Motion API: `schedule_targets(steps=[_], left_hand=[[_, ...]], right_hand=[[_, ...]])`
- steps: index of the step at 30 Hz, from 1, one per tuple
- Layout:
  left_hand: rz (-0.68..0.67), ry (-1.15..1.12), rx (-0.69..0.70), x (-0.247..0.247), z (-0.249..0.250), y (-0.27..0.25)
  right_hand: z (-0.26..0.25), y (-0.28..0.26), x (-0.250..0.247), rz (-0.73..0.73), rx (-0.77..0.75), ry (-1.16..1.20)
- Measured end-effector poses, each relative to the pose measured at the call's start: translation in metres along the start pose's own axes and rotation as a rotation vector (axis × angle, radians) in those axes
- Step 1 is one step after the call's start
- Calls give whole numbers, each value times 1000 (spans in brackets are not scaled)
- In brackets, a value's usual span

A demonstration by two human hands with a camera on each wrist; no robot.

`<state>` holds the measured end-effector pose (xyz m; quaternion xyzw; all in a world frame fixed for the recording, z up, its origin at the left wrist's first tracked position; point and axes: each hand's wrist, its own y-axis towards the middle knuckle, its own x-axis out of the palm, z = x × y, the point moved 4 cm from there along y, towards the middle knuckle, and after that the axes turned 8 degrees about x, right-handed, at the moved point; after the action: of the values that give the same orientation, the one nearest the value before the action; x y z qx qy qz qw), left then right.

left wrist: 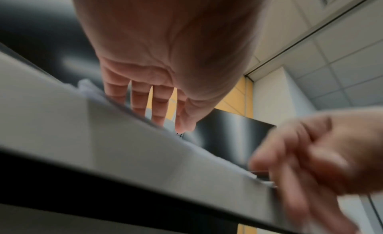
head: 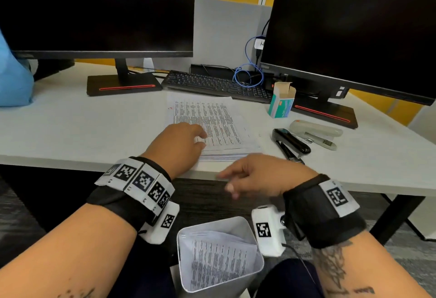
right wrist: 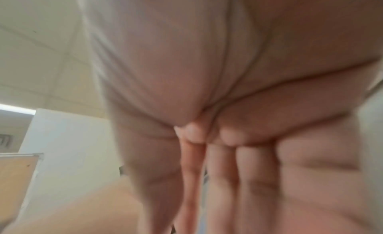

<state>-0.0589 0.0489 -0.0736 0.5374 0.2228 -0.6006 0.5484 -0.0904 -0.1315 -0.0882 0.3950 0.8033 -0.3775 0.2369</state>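
Note:
A stack of printed sheets (head: 212,120) lies on the white desk (head: 94,132), near its front edge. My left hand (head: 200,138) rests on the stack's near left part; in the left wrist view its fingers (left wrist: 159,106) reach straight down onto the paper (left wrist: 91,88). My right hand (head: 226,182) hovers at the desk's front edge just below the stack, blurred. Its fingers are curled, and in the right wrist view two fingertips (right wrist: 192,134) lie against the palm. I see nothing in it. Between my knees stands a white bin (head: 184,234) with a bent printed sheet (head: 219,260) inside.
A black stapler (head: 291,143), a beige stapler (head: 316,128) and an opened staple box (head: 282,101) sit right of the stack. A keyboard (head: 212,84) and two dark monitors (head: 94,9) (head: 354,26) stand behind. A blue object (head: 14,80) is at far left.

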Motion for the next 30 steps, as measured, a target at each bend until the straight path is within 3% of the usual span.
schedule_targets(steps=[2,5,7,11,15,18,20,22,24,26,28,30], left_hand=[[-51,17,-41,5,-8,1],[-114,8,-81,9,-14,2],[-134,14,-81,9,-15,3],[-149,42,-66,7,-17,5],[-147,34,-68,6,-22,4],[99,-177,-123,-5,-23,-3],[381,-337,-223,-20,-29,-10],[524,-619,-394,-26,-39,-14],[453,-1088,-587,-24,-38,-16],[243,-1478,-667,-19,-26,-16],[64,-1639,-678,-15,-19,-16],[35,-1597,-704,-12,-22,-16]], right_hand=[[-13,-6,-21,198,-41,75],[-20,-1,-52,594,-12,-188],[-18,15,-57,607,47,-354],[-13,47,-48,452,46,-505],[-15,57,-43,521,-10,-669],[-19,45,-43,696,-19,-685],[-19,26,-51,855,-58,-490],[-17,1,-59,948,-131,-250],[-16,-19,-60,840,-166,-134],[-14,-31,-53,609,-138,-164],[-8,-35,-45,408,-92,-216],[-1,-37,-37,263,-31,-183]])
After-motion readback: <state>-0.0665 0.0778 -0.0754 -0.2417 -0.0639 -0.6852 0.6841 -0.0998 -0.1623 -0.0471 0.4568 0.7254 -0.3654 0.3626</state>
